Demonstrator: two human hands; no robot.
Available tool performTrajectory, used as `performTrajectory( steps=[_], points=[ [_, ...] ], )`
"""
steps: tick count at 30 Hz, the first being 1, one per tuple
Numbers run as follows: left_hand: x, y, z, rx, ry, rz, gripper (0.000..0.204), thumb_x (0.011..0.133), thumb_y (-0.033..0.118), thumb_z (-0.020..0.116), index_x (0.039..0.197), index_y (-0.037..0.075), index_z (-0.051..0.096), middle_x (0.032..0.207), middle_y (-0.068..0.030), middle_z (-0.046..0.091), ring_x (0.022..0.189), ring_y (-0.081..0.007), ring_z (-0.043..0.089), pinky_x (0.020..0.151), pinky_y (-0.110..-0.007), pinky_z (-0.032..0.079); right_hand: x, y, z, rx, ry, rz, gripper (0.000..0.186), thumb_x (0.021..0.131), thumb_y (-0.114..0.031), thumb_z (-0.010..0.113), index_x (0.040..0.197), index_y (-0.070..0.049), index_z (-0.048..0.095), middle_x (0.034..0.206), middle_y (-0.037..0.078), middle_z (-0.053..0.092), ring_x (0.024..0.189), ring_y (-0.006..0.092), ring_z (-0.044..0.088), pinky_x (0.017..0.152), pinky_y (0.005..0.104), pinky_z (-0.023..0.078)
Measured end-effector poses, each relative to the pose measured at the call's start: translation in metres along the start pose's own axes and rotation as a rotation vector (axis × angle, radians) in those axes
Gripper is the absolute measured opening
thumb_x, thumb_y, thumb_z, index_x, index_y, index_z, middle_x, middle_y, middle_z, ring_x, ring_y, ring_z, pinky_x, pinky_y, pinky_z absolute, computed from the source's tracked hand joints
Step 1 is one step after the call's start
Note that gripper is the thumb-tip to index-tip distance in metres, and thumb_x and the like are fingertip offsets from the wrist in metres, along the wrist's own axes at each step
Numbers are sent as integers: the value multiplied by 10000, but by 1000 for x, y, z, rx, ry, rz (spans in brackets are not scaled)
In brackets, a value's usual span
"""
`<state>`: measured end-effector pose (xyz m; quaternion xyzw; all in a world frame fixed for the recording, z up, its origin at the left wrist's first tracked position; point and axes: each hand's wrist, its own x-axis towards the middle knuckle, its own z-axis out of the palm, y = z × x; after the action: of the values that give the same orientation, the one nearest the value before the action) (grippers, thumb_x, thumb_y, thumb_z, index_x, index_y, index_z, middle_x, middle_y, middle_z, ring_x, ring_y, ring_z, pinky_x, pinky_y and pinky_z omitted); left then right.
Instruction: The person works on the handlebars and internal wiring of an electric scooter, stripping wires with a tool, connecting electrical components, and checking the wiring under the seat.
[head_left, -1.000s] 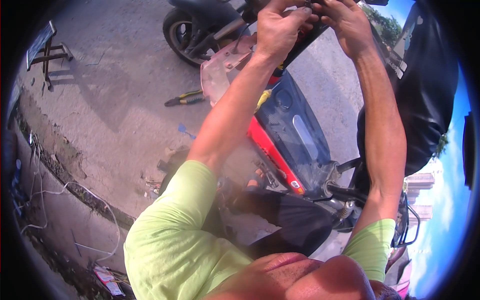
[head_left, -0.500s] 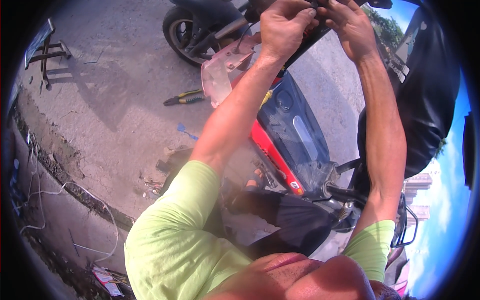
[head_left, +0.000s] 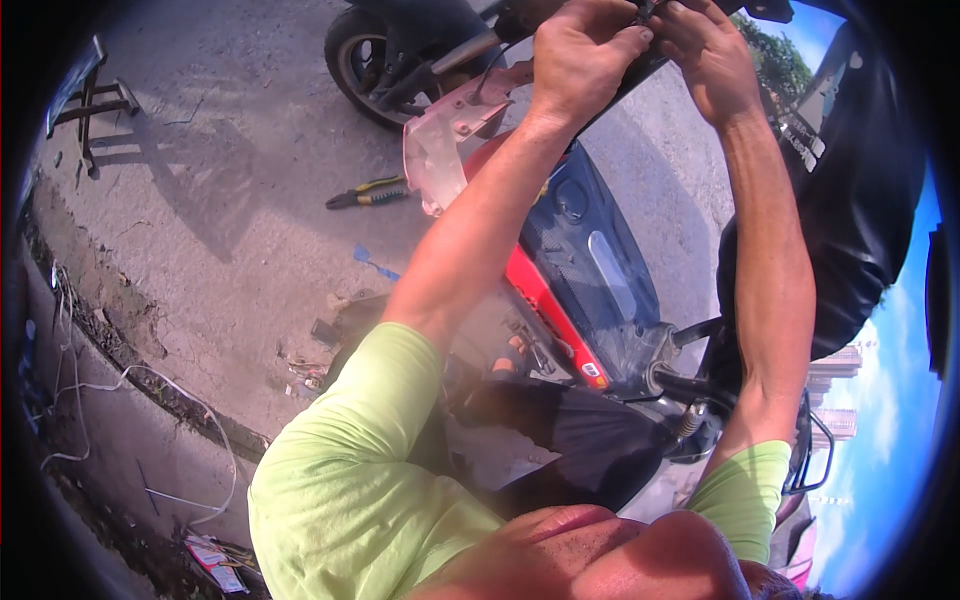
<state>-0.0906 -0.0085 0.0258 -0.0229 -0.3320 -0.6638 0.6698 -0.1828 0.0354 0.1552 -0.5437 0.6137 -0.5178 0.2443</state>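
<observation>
Both my arms reach up to the top of the picture, over a scooter. My left hand (head_left: pixel 583 55) and my right hand (head_left: pixel 705 50) are close together, their fingers pinched on a small dark part (head_left: pixel 645 12) at the scooter's front end; what the part is stays hidden by the fingers. Below the hands lie the scooter's dark blue and red body panel (head_left: pixel 580 250) and a loose pale pink cover (head_left: pixel 440 140). The front wheel (head_left: pixel 365 60) stands at the upper left of my hands.
Yellow-handled pliers (head_left: pixel 368 192) lie on the concrete ground left of the scooter. A black seat (head_left: pixel 860 200) fills the right side. White wires (head_left: pixel 120 385) and litter lie along a cracked kerb at the lower left. A metal stand (head_left: pixel 90 100) is at far left.
Both hands stay at the same spot on the scooter's front; the fingers have shifted slightly around the small part. The view has moved a little.
</observation>
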Motion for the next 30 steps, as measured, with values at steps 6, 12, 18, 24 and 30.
performTrajectory(
  steps=[6, 12, 18, 24, 30],
  points=[
    [1, -6, -3, -241, 85, -157, 162, 996, 48, 653, 1140, -24, 667, 971, -91, 727, 816, -140, 701, 730, -259, 578, -2, -4, 5, -14, 23, 9, 209, 984, -74, 567, 1182, -83, 634, 1013, 48, 736, 781, 138, 701, 634, 249, 538],
    [7, -3, -8, -495, 72, -322, 148, 1008, 40, 627, 1135, -24, 667, 947, -90, 719, 714, -157, 681, 683, -259, 572, -2, -4, 6, -13, 34, 11, 211, 979, -64, 562, 1178, -80, 631, 1022, 53, 735, 790, 143, 702, 655, 265, 543],
    [10, 7, -14, -376, 85, -422, 130, 993, 66, 659, 1098, -3, 693, 893, -63, 715, 715, -146, 676, 674, -256, 569, -3, -7, 6, 30, 17, 26, 218, 984, -57, 533, 1175, -75, 637, 1021, 51, 733, 789, 143, 698, 665, 267, 541],
    [9, 10, -12, -329, 93, -427, 123, 992, 86, 667, 1082, 11, 704, 869, -45, 714, 713, -130, 670, 659, -240, 553, -2, -9, 9, -4, 4, 29, 213, 992, -41, 530, 1169, -67, 646, 1020, 44, 724, 786, 136, 693, 656, 250, 542],
    [11, 11, -13, -258, 69, -422, 117, 980, 111, 694, 1046, 18, 723, 852, -31, 724, 679, -113, 660, 636, -226, 536, -2, -8, 10, -33, 10, 12, 199, 990, -42, 553, 1166, -66, 643, 1013, 43, 720, 786, 135, 693, 651, 244, 541]
  ],
)
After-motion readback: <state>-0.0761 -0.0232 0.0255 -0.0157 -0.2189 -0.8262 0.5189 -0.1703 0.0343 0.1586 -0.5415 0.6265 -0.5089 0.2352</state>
